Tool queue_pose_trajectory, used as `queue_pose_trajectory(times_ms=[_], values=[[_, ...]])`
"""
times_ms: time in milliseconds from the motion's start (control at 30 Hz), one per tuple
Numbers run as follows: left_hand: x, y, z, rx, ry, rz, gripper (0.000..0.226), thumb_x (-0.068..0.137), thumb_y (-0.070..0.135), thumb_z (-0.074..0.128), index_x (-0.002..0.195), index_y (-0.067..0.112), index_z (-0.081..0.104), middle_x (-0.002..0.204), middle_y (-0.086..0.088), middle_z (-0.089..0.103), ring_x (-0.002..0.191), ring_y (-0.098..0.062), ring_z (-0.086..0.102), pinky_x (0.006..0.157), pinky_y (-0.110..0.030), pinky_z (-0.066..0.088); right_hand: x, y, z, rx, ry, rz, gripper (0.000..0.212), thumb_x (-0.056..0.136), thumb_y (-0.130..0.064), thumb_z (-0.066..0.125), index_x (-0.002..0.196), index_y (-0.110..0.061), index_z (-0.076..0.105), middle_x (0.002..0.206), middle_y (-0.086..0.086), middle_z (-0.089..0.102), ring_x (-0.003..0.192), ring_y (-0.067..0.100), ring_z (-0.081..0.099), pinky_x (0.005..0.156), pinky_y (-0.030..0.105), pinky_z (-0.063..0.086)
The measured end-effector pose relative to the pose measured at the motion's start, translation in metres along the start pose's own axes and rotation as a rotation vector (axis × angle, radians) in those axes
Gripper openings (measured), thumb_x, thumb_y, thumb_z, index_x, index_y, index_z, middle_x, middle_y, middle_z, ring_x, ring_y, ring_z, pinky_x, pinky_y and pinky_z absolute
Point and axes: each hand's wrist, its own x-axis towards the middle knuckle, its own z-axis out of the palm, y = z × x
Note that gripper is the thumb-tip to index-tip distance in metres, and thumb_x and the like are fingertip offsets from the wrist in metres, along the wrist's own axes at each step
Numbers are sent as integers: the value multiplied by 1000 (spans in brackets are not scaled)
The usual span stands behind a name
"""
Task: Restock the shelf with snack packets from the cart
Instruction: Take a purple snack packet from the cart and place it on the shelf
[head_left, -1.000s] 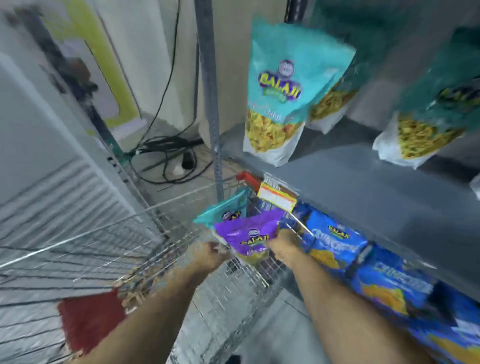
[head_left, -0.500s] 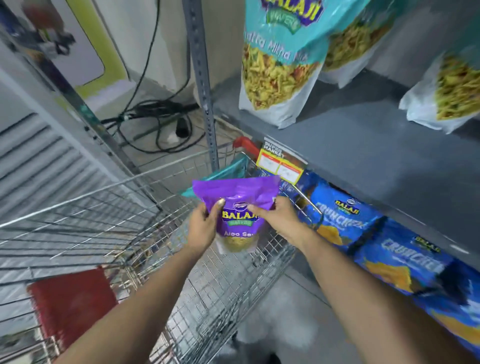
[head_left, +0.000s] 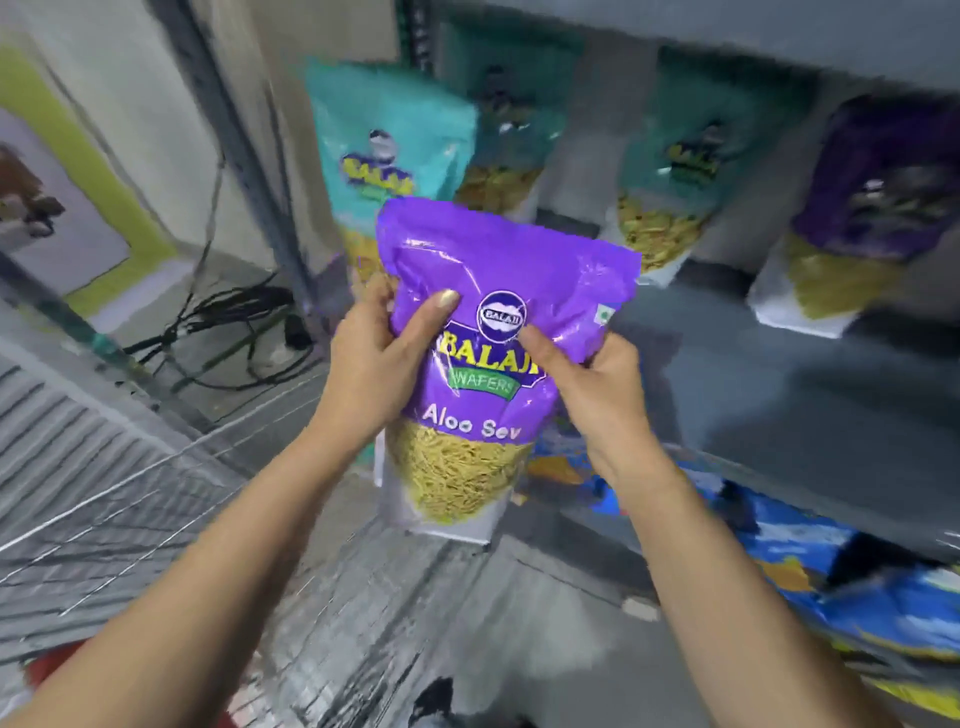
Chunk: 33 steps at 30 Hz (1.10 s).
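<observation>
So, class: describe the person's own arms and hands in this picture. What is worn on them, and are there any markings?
Both forearms are bare up to the frame's edge: no sleeves, gloves, watch or bracelets show. The left hand and right hand carry no visible rings. The left thumbnail looks pale and glossy, perhaps polished. No tattoos or other markings can be made out.

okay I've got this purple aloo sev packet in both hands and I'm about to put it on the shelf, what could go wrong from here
1. The teal packets stand upright at the shelf's left end; pushing the purple Aloo Sev packet in there could topple them.
2. A matching purple packet stands far right, so shelving it on the left would likely misplace it.
3. Left hand and right hand grip only the packet's sides; the glossy film might slip.
</observation>
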Motion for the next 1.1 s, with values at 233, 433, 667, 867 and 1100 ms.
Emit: queue_pose_trajectory(times_ms=[233,433,667,867,1100], values=[[1,67,154,-114,-162,124,31,76,58,65,86,29,64,87,5,75,78,-11,68,83,-43,58,-1,-62,-153,-118,274,-180,14,77,-12,79,74,-24,74,68,-21,75,62,-6,64,60,12,52],[3,108,293,-143,-210,144,37,83,40,72,76,8,56,76,-25,69,68,-37,63,73,-51,52,27,-90,-274,-192,525,-247,15,78,-12,79,75,-18,65,69,-11,71,66,5,62,69,22,54],[27,107,387,-88,-238,177,50,83,46,71,104,2,58,99,-17,73,95,-39,66,73,-34,44,69,-82,-349,-339,707,-240,39,72,-31,84,102,-10,70,92,-7,75,71,-9,66,70,10,52],[43,72,398,-59,-368,37,54,90,46,63,119,6,44,103,-9,64,105,-34,65,83,-32,47,69,-47,-350,-311,724,-179,46,72,-21,85,110,-9,61,106,1,71,98,5,66,93,22,49],[-3,-30,245,-114,-183,31,20,93,26,64,112,18,59,108,5,69,99,-5,65,92,-20,49,9,11,-224,-340,855,-472,55,76,-24,82,120,-18,49,111,-8,56,100,-3,55,87,11,42]])
